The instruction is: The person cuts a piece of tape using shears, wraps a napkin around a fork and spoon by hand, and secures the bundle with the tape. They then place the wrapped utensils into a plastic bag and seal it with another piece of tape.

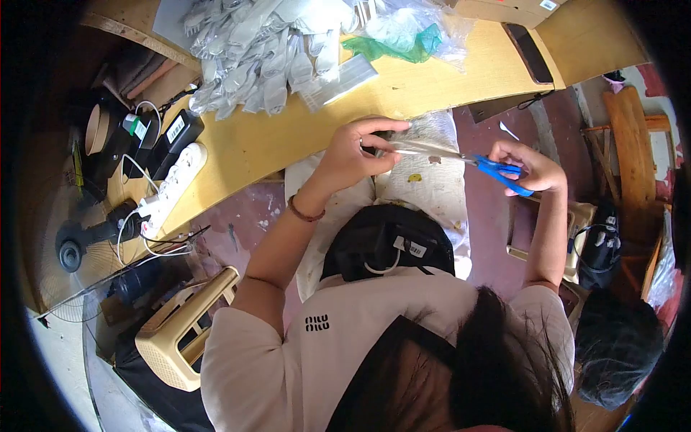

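Blue-handled scissors [497, 169] are in my right hand [531, 167], with its fingers through the handles. The metal blades point left toward my left hand [360, 153]. My left thumb and fingertips are closed near the blade tips, on something thin and pale that is too small to make out. Both hands are above my lap, over light, stained trousers [425, 187]. Beyond them, on the yellow wooden table [237, 155], lies a large pile of clear-wrapped plastic cutlery [270, 61].
A green plastic bag [403, 45] and a phone [529, 54] lie on the table. At the left are a white power strip [173, 183], cables and a fan [70, 252]. Beige plastic stools [169, 335] flank me. A white spoon [508, 130] is on the floor.
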`<action>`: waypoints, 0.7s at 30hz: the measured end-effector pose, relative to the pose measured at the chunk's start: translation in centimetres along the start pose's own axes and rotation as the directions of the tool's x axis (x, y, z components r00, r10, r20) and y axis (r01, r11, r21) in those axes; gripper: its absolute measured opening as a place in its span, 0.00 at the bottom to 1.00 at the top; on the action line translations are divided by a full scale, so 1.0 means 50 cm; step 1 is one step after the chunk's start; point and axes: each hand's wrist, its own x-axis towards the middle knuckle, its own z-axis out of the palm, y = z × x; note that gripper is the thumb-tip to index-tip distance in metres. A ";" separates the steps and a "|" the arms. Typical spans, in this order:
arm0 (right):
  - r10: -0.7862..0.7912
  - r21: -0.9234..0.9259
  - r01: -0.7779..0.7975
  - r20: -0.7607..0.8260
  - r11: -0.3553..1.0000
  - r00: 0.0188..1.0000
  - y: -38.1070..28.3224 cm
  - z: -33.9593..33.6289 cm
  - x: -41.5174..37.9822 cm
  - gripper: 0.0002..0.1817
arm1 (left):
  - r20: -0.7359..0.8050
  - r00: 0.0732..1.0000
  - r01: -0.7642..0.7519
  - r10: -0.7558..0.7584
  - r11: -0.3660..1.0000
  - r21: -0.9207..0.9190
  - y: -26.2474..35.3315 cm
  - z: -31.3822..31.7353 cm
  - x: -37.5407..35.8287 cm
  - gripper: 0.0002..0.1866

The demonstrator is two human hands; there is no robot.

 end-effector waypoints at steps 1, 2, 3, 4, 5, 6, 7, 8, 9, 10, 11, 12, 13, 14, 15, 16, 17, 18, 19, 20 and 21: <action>0.010 -0.028 -0.011 -0.050 1.000 0.999 0.003 -0.014 -0.013 0.27 | -0.011 1.000 0.008 -0.008 1.000 0.010 0.012 -0.001 -0.001 0.22; 0.019 -0.057 -0.025 -0.100 0.998 0.995 0.009 -0.028 -0.025 0.27 | -0.022 1.000 0.015 -0.015 1.000 0.018 0.020 -0.001 -0.002 0.23; -0.097 -0.098 0.082 -0.164 0.992 0.982 0.017 -0.044 -0.034 0.23 | -0.024 1.000 0.017 -0.017 1.000 0.008 0.022 -0.001 -0.003 0.23; -0.085 -0.053 0.074 -0.260 0.996 0.962 0.026 -0.055 -0.041 0.21 | -0.028 0.999 0.020 -0.020 1.000 0.000 0.023 -0.002 -0.004 0.23; -0.068 -0.008 0.069 -0.354 0.998 0.933 0.035 -0.064 -0.044 0.19 | -0.032 0.999 0.023 -0.023 1.000 -0.010 0.025 -0.002 -0.005 0.24; 0.002 -0.027 -0.016 -0.447 1.000 0.894 0.032 -0.069 -0.038 0.18 | -0.036 0.999 0.008 -0.008 1.000 -0.010 0.027 -0.002 -0.005 0.24; 0.067 -0.035 -0.102 -0.539 0.994 0.840 0.031 -0.075 -0.030 0.17 | -0.039 0.999 -0.007 0.006 1.000 -0.011 0.029 -0.001 -0.005 0.24; 0.125 -0.034 -0.187 -0.625 0.982 0.770 0.029 -0.080 -0.021 0.16 | -0.041 0.999 -0.021 0.021 1.000 -0.009 0.031 0.000 -0.005 0.24; 0.113 -0.091 -0.241 -0.693 0.966 0.712 0.030 -0.077 -0.005 0.16 | -0.043 0.999 -0.027 0.027 1.000 0.004 0.035 0.002 -0.005 0.24; 0.091 -0.143 -0.299 -0.755 0.944 0.649 0.034 -0.069 0.019 0.16 | -0.046 0.998 -0.034 0.035 0.999 0.018 0.038 0.004 -0.005 0.24; 0.061 -0.190 -0.358 -0.809 0.914 0.585 0.041 -0.062 0.042 0.17 | -0.051 0.998 -0.041 0.043 0.999 0.032 0.042 0.006 -0.004 0.24; -0.069 -0.291 -0.335 -0.837 0.896 0.543 0.047 -0.055 0.064 0.19 | -0.048 0.998 -0.046 0.047 0.999 0.021 0.045 0.008 -0.003 0.25; -0.104 -0.325 -0.361 -0.851 0.874 0.515 0.046 -0.054 0.081 0.19 | -0.046 0.998 -0.049 0.050 0.999 0.011 0.048 0.010 -0.002 0.25; -0.137 -0.354 -0.387 -0.863 0.851 0.486 0.042 -0.049 0.098 0.19 | -0.044 0.998 -0.051 0.051 0.999 0.001 0.050 0.012 -0.002 0.25; -0.170 -0.379 -0.416 -0.873 0.827 0.457 0.039 -0.046 0.114 0.19 | -0.044 0.997 -0.061 0.061 0.998 -0.003 0.049 0.013 -0.001 0.26; -0.199 -0.392 -0.425 -0.880 0.816 0.431 0.039 -0.047 0.130 0.18 | -0.043 0.997 -0.071 0.070 0.997 -0.008 0.046 0.014 0.000 0.27; -0.184 -0.372 -0.428 -0.889 0.824 0.419 0.036 -0.048 0.142 0.17 | -0.041 0.996 -0.081 0.081 0.997 -0.012 0.046 0.013 0.001 0.28; -0.169 -0.352 -0.431 -0.898 0.831 0.407 0.034 -0.050 0.151 0.17 | -0.048 0.996 -0.074 0.074 0.997 -0.015 0.049 0.014 0.002 0.29; -0.153 -0.332 -0.434 -0.905 0.837 0.396 0.034 -0.054 0.158 0.16 | -0.054 0.996 -0.067 0.066 0.998 -0.017 0.054 0.014 0.002 0.30; -0.239 -0.403 -0.410 -0.887 0.818 0.394 0.040 -0.057 0.166 0.15 | -0.060 0.996 -0.060 0.059 0.998 -0.021 0.057 0.015 0.002 0.32; -0.248 -0.408 -0.420 -0.889 0.811 0.385 0.042 -0.056 0.170 0.15 | -0.065 0.996 -0.067 0.066 0.997 -0.026 0.057 0.016 0.003 0.32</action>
